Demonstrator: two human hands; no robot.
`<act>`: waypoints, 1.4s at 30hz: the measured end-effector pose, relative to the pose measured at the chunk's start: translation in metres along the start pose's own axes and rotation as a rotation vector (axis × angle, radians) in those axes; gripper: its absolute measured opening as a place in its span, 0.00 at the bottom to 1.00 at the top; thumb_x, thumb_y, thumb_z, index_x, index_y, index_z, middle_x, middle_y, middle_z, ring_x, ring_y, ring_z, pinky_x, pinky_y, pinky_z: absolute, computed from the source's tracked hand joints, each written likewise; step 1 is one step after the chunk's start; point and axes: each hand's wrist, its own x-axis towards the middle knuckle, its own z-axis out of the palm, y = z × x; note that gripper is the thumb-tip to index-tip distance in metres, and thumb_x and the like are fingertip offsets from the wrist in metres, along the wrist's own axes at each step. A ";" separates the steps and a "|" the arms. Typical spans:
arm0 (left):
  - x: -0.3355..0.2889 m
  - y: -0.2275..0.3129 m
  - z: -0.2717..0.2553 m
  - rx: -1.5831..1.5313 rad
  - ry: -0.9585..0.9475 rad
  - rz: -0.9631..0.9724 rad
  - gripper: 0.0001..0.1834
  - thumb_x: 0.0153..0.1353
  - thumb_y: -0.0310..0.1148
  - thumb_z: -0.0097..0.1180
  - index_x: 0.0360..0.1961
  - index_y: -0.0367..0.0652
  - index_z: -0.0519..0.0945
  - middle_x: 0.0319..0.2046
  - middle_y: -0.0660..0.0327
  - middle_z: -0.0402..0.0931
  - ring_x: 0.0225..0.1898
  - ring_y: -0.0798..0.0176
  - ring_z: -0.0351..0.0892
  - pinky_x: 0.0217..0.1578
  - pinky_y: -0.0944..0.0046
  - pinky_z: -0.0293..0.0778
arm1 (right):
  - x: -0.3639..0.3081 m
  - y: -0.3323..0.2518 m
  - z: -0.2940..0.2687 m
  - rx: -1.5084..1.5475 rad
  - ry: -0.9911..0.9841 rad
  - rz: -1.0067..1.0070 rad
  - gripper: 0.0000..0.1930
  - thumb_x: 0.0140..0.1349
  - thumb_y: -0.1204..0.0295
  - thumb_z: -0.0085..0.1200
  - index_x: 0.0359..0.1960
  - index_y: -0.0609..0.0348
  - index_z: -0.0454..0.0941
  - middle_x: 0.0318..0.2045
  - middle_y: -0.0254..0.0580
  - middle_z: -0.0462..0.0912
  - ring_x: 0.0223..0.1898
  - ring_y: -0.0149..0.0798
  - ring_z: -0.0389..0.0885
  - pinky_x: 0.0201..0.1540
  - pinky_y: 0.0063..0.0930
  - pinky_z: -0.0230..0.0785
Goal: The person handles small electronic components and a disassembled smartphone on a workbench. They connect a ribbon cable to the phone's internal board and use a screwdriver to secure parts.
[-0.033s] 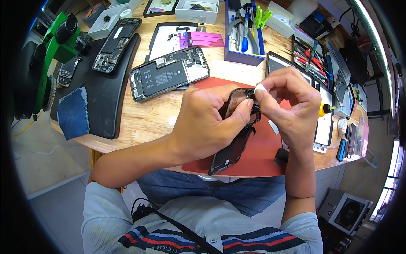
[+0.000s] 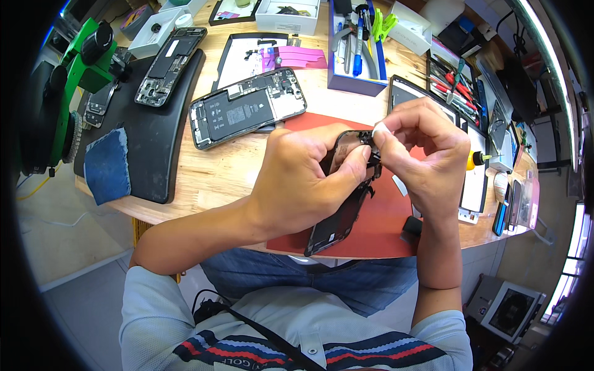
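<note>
My left hand (image 2: 309, 179) is closed round a dark phone screen assembly (image 2: 337, 229), its thumb pressed on the inner face near the top. The screen is tilted over a red-brown mat (image 2: 387, 222), its lower end near the table's front edge. Thin flex cables stick out from its side. My right hand (image 2: 424, 145) is closed in a pinch on a small white piece (image 2: 380, 128) at the screen's top edge; what it is made of is too small to tell. An opened phone body (image 2: 247, 108) with its battery showing lies beyond my left hand.
On the left, a black pad (image 2: 164, 142) carries another opened phone (image 2: 170, 65) and a blue cloth (image 2: 108, 166), beside a green microscope stand (image 2: 86, 46). A blue tool box (image 2: 356, 85) stands at the back. Red-handled tools (image 2: 455, 93) and a yellow bottle (image 2: 475, 159) are on the right.
</note>
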 end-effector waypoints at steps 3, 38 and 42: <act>0.001 0.000 -0.001 0.014 -0.026 -0.012 0.09 0.63 0.28 0.59 0.28 0.33 0.83 0.18 0.62 0.81 0.20 0.78 0.75 0.19 0.71 0.71 | 0.000 0.000 -0.001 0.044 -0.014 0.024 0.03 0.51 0.78 0.64 0.25 0.61 0.81 0.26 0.33 0.79 0.23 0.19 0.72 0.25 0.15 0.65; 0.014 -0.006 -0.013 -0.467 -0.096 -0.394 0.06 0.64 0.27 0.61 0.33 0.34 0.84 0.28 0.66 0.82 0.28 0.79 0.75 0.28 0.74 0.70 | 0.014 0.017 -0.021 0.302 0.076 0.075 0.06 0.59 0.78 0.65 0.34 0.67 0.81 0.23 0.32 0.80 0.20 0.18 0.70 0.23 0.11 0.61; 0.015 -0.007 -0.009 -0.325 -0.073 -0.285 0.08 0.66 0.26 0.58 0.38 0.31 0.85 0.30 0.63 0.83 0.29 0.77 0.78 0.29 0.73 0.76 | 0.008 0.019 -0.008 0.014 0.084 -0.158 0.06 0.53 0.81 0.67 0.31 0.64 0.82 0.26 0.33 0.80 0.21 0.18 0.72 0.24 0.12 0.64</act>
